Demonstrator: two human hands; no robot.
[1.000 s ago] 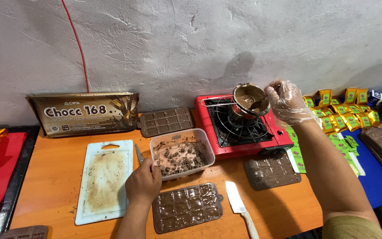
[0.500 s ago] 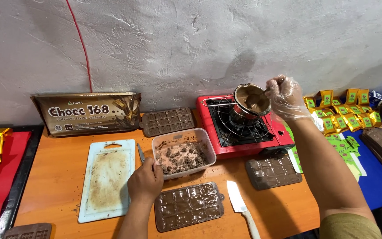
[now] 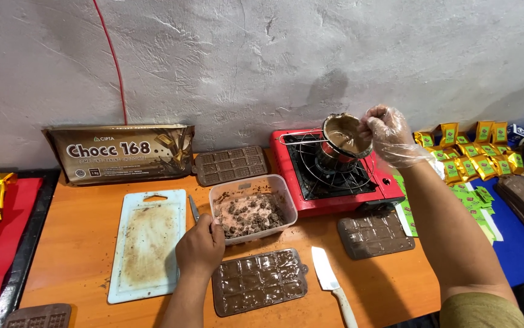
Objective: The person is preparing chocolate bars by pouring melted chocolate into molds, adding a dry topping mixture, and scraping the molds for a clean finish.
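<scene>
Nearest edge: a chocolate mould [image 3: 259, 282] filled with brown chocolate lies flat on the orange table [image 3: 80, 243], with a white knife [image 3: 332, 285] just to its right, blade pointing away from the viewer.
Left hand: the left hand [image 3: 201, 246] is bare, fingers curled around the near left corner of the plastic tub [image 3: 252, 214] (a clear rectangular one), gripping its rim.
Tub: it sits mid-table between the cutting board [image 3: 146, 243] and the red stove [image 3: 333, 171], and holds chopped chocolate pieces dusted pale.
Cutting board: white, smeared brown, lying just left of the tub; a small blade lies in the gap between them.
Right side: a second filled mould [image 3: 375, 234] rests in front of the stove; beyond it, on a blue surface, lie green and yellow wrapped bars [image 3: 468, 152].
Right hand: the right hand [image 3: 389, 135] wears a clear plastic glove and pinches the rim of a small metal pot [image 3: 344, 136], which is tilted over the stove's wire grate; melted brown chocolate shows inside.
Far back: a third mould [image 3: 230, 164] and a large brown chocolate package [image 3: 122, 152] lean against the rough grey wall.
</scene>
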